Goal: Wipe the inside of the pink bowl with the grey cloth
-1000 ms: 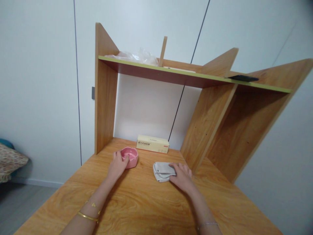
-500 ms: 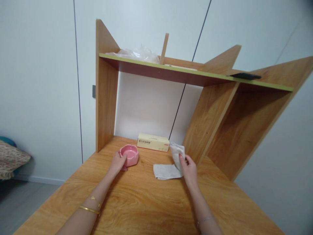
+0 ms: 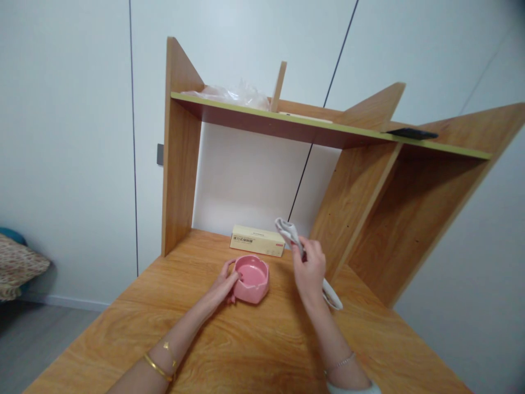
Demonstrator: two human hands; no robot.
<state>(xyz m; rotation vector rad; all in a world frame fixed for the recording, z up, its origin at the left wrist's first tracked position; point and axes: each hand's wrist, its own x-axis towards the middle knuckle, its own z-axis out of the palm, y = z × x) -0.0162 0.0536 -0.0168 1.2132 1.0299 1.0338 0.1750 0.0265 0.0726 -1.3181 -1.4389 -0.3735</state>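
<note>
**Pink dish steadied, cloth lifted clear**

Left hand (image 3: 227, 280) cups the near-left rim of the pink ashtray-like dish (image 3: 251, 279), fingers curled on it, bracing it flat on the table (image 3: 246, 350). Right hand (image 3: 309, 268) is closed on a grey cloth (image 3: 289, 232), raised just right of the dish; one end sticks up, the other hangs below the wrist. Cream box (image 3: 257, 241) behind.

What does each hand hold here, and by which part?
Right hand pinches the grey cloth near its upper end; left hand grips the pink ashtray by its left rim.
</note>
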